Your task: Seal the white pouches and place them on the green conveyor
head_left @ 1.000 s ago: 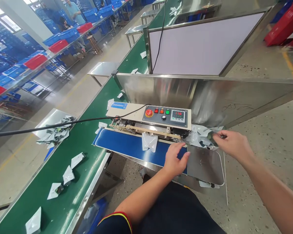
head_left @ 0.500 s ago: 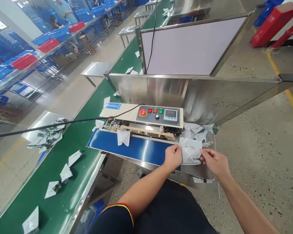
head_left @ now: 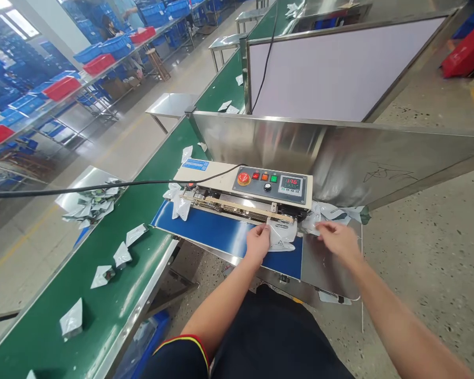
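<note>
A white printed pouch has its top edge at the entry of the band sealing machine, its body over the blue belt. My left hand pinches its left edge. To the right, my right hand is at a heap of white pouches, thumb and forefinger closed on the near edge of a clear-and-white pouch. Another pouch hangs at the machine's far left end, over the belt.
A green conveyor runs along the left with several pouches on it. A side tray holds a pile of pouches. A black cable crosses over the machine. Behind stands a steel panel. Blue and red bins line a far bench.
The printed pouch has gone left into the machine's entry, my left hand with it. My right hand has let go of it and shifted to the heap. The hanging pouch has travelled left.
</note>
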{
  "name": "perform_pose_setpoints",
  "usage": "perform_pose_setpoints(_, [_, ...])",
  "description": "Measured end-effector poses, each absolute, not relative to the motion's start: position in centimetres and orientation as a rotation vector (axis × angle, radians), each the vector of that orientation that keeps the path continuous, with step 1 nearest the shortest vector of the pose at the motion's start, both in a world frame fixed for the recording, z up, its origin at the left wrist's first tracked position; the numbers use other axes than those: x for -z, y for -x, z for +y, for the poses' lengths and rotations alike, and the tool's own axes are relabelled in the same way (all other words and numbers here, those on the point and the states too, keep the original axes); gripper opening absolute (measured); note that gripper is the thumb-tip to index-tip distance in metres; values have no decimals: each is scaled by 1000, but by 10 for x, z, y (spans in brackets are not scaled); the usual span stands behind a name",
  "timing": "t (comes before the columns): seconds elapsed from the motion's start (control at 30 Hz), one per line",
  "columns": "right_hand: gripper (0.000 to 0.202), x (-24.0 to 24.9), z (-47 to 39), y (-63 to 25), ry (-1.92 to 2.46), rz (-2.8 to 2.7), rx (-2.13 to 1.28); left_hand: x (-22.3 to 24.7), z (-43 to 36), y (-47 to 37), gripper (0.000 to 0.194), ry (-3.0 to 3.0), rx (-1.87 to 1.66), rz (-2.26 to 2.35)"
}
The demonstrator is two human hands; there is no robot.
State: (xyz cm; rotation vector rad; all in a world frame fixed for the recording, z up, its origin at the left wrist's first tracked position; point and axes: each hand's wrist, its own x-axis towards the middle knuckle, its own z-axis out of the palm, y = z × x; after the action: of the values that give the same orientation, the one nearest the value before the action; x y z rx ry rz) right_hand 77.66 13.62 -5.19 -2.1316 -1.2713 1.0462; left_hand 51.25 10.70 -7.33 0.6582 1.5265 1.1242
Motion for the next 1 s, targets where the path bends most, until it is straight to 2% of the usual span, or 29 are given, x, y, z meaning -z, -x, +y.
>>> perform_pose_setpoints(0.07, [35,54,157,-807,2247,-1662,-620,67,94,-501,42,-708,-1307,1651])
perform_pose_setpoints(0.13, [40,59,175,-832,2227,-2011,-362,61,80,-495,41,-792,-1415,1741])
perform_pose_setpoints(0.23, [28,63,195,-851,2154,-2234,-331,51,62,-495,35,-941,-1414,1729])
perform_pose_setpoints(0.43, [34,24,192,-873,1912,-2399,-254,32,65,-528,29,-1469,-1278,1430])
perform_pose_setpoints(0.5, [32,-1,176,-879,1705,-2470,-175,30,77,-549,32,-1636,-1235,1302])
perform_pose_setpoints(0.57, [33,-24,155,-878,1494,-2520,-137,30,91,-570,42,-1775,-1192,1192])
perform_pose_setpoints(0.63, [38,-39,131,-869,1342,-2532,-192,30,103,-588,48,-1865,-1126,1085])
perform_pose_setpoints(0.73, [38,-36,97,-844,1431,-2270,-308,32,108,-600,35,-1830,-964,1005])
perform_pose_setpoints(0.77, [39,-28,86,-834,1533,-2080,-345,33,107,-600,36,-1781,-919,1023])
perform_pose_setpoints(0.9, [68,19,51,-798,1825,-1370,-689,38,90,-591,40,-1534,-868,1164])
perform_pose_setpoints(1.0, [65,43,40,-781,1911,-1135,-918,45,84,-587,41,-1370,-853,1197])
